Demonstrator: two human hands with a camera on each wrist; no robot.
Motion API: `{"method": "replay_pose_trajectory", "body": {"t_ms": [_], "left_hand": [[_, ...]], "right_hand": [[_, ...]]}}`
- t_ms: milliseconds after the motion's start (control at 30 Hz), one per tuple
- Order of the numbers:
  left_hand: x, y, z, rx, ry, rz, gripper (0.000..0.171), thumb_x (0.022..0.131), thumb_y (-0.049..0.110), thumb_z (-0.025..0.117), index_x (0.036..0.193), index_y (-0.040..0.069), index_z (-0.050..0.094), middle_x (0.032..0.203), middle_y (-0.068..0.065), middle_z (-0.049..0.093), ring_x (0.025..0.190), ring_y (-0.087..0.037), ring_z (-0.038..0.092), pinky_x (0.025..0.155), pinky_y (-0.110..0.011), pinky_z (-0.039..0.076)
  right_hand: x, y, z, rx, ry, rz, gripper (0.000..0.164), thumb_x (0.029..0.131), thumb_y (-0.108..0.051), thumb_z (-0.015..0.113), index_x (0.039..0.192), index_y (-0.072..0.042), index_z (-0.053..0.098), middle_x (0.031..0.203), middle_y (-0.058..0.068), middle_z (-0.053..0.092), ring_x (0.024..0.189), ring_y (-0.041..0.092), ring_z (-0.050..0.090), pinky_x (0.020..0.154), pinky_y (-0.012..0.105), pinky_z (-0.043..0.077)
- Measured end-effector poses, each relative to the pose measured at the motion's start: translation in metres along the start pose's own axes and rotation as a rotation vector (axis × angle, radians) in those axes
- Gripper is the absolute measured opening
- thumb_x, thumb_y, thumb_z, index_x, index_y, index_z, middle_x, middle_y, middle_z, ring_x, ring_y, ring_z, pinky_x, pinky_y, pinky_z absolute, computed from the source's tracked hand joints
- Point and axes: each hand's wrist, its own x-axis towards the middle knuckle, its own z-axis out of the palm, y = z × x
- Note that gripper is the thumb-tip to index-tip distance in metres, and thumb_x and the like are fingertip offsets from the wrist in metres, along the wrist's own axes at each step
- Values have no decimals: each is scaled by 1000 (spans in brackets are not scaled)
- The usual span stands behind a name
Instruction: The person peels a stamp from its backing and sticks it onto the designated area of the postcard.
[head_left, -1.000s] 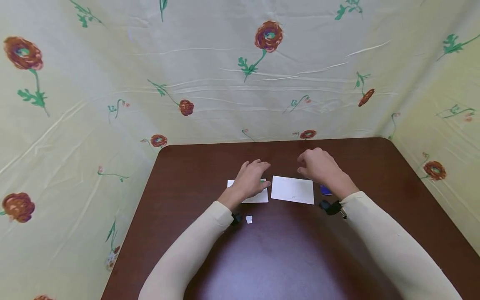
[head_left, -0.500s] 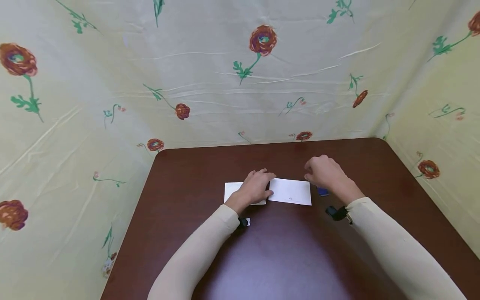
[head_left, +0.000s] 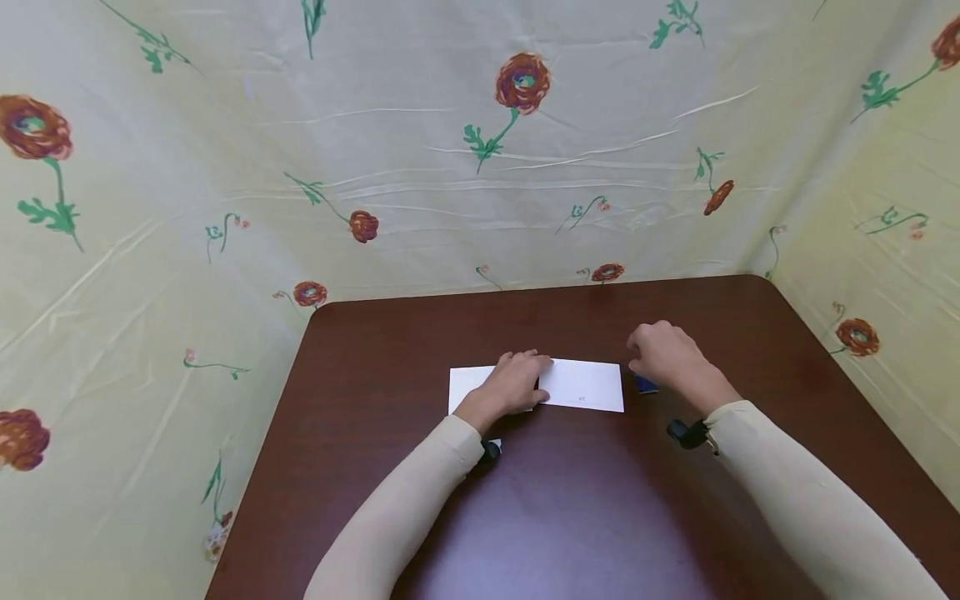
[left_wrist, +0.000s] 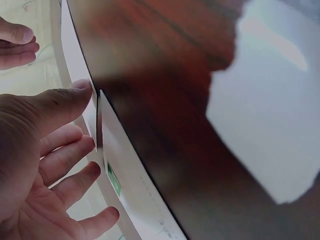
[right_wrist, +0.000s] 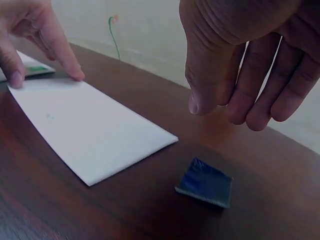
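Observation:
My left hand point(head_left: 516, 382) rests at the left end of a white envelope-like rectangle point(head_left: 587, 385). In the right wrist view, its thumb and a finger touch that end, spread apart. Partly under the same hand lies a second white rectangle point(head_left: 467, 385), which bears a green stamp-like patch point(left_wrist: 114, 179) and faint marks. My right hand point(head_left: 667, 354) hovers above the table, fingers pointing down and holding nothing. Below it lies a small dark blue square point(right_wrist: 205, 184), slightly bent up at its edges.
A torn white paper scrap point(left_wrist: 270, 105) lies near the left wrist, mostly covered by the wrist camera in the head view. The dark brown table point(head_left: 585, 500) meets a flower-patterned cloth point(head_left: 420, 142) at its back and sides.
My left hand has moved right from over the left rectangle to the end of the right one. My right hand has drawn right and slightly nearer, over the blue square.

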Motion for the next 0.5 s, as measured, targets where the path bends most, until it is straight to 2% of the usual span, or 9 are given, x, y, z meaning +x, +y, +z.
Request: {"method": "replay_pose_trajectory", "body": {"t_ms": [300, 500], "left_hand": [[-1, 0, 2, 10, 4, -4, 55, 89, 31, 74, 138, 12, 58, 139, -3, 62, 137, -25, 50, 109, -57, 38], [-1, 1, 3, 31, 8, -6, 56, 88, 33, 75, 137, 12, 59, 134, -3, 64, 125, -25, 60, 107, -55, 40]], "right_hand": [[-5, 15, 11, 4, -58, 32, 34, 85, -18, 77, 114, 1, 72, 111, 22, 71, 83, 26, 66, 77, 50, 58], [-7, 22, 18, 10, -111, 7, 27, 84, -18, 80, 105, -4, 75, 97, 13, 72, 76, 23, 60, 73, 47, 57]]}}
